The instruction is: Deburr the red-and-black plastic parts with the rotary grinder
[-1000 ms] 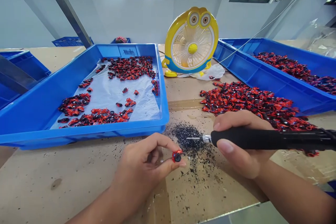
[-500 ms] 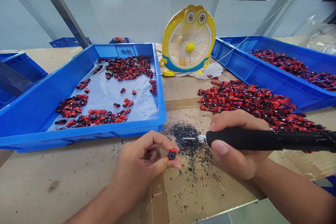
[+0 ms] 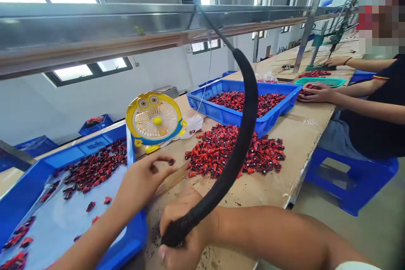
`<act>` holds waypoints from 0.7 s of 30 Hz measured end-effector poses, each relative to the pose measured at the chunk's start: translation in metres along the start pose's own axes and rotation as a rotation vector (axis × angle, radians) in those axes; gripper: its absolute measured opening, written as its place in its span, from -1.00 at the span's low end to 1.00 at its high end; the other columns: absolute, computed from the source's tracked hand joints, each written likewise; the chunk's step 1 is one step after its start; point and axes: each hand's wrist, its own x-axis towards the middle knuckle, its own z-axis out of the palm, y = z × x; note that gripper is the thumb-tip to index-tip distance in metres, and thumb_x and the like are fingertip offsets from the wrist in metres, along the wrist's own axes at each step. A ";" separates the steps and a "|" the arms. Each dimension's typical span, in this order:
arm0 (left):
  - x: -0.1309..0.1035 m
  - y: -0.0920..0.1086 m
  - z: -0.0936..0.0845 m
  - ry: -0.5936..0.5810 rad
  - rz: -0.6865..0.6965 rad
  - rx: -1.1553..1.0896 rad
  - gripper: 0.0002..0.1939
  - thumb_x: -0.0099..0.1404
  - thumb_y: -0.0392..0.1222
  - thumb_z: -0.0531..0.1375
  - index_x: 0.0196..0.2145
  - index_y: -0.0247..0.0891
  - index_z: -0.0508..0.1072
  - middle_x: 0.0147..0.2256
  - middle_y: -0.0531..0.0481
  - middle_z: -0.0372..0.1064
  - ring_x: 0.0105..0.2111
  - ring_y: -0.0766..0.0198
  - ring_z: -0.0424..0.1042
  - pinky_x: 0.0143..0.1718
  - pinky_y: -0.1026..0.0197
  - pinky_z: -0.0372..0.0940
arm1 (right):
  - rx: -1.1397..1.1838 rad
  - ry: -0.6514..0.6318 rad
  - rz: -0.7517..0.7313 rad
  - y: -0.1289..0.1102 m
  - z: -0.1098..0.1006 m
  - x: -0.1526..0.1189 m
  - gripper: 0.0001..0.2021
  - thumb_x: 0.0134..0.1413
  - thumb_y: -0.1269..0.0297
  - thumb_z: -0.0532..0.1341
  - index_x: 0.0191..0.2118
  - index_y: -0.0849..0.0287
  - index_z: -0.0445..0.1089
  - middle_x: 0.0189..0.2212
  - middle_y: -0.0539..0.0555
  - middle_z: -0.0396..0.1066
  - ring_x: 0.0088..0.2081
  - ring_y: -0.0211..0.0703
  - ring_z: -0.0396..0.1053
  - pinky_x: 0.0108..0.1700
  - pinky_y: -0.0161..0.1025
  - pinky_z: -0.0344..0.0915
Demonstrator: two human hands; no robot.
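A blue rectangular plastic tray (image 3: 137, 233) with a white sheet liner (image 3: 63, 215) holds scattered small red-and-black parts (image 3: 95, 168); a second blue plastic tray (image 3: 265, 125) holds similar ones. The left hand (image 3: 141, 179) extends above the brown worktop (image 3: 294, 147), grip pinching a single dark-red part (image 3: 171, 162). The right hand's (image 3: 188, 221) grip wraps a curved black-sleeved tool (image 3: 232, 160).

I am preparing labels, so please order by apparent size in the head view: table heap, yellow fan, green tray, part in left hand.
Table heap, partly hidden
Yellow fan
Green tray
Part in left hand
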 end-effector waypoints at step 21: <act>0.083 -0.081 -0.030 0.115 0.003 0.452 -0.61 0.55 -0.04 0.32 0.23 -0.22 0.51 0.30 -0.21 0.43 0.23 -0.11 0.49 0.24 -0.29 0.43 | -0.141 -0.140 -0.011 0.008 0.007 -0.023 -0.73 0.48 0.10 0.31 0.03 0.22 0.50 -0.15 0.07 0.56 -0.27 -0.21 0.54 -0.23 -0.21 0.58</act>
